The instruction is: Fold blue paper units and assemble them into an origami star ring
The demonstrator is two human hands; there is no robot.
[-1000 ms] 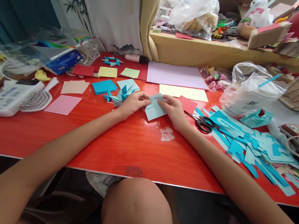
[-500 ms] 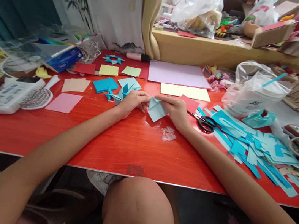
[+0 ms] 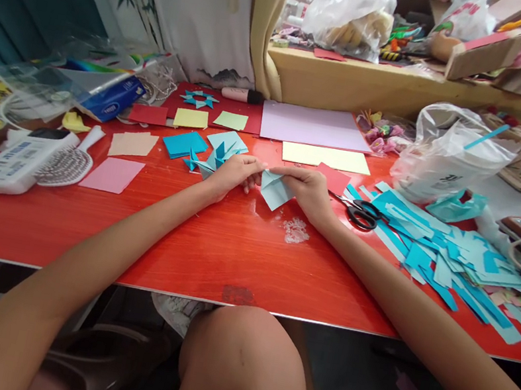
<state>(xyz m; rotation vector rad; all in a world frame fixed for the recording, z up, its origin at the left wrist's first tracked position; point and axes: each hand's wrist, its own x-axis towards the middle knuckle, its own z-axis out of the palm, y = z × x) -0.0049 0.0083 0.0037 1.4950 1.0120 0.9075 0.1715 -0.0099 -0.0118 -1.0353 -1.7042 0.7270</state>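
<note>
A creased light blue sheet of origami paper [image 3: 275, 192] is held above the red table, one corner pointing toward me. My right hand [image 3: 309, 190] is closed on its upper right edge, fingers stretched along the top. At the upper left corner, my left hand [image 3: 238, 176] pinches the same paper with its fingertips. Just behind my left hand lie folded blue paper pieces [image 3: 214, 158], partly hidden by it. A stack of darker blue squares [image 3: 184, 145] and a light blue square [image 3: 227, 141] sit close by.
Black-handled scissors [image 3: 362, 214] lie right of my right hand, beside a heap of blue paper strips [image 3: 452, 249]. A small crumbly white patch [image 3: 295, 231] is on the table [image 3: 210, 253]. At left are a pink square [image 3: 113, 175] and a hairbrush [image 3: 67, 162].
Both hands keep their hold on the light blue paper, which looks slightly more tilted. The whole view has shifted a little.
</note>
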